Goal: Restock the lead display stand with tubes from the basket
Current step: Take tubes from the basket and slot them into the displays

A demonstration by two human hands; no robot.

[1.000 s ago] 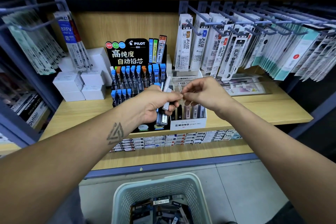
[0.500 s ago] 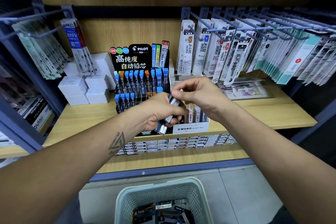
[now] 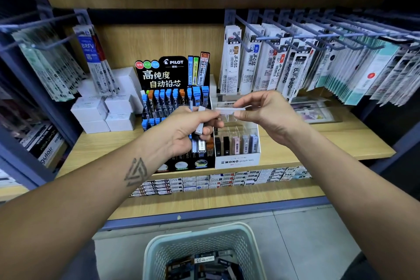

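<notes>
Above the white display stand (image 3: 237, 161), the right hand (image 3: 264, 112) pinches 1 pale tube (image 3: 230, 109) level. The left hand (image 3: 186, 128) grips several tubes (image 3: 200, 125).

Both forearms reach forward, left hand (image 3: 186, 129) fingers curled gripping, right hand (image 3: 268, 111) fingers pinching.

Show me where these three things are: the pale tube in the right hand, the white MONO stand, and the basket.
Pale tube (image 3: 230, 110), head view, middle of its body.
MONO stand (image 3: 237, 161), head view, white front panel.
Basket (image 3: 181, 237), head view, back rim.
</notes>
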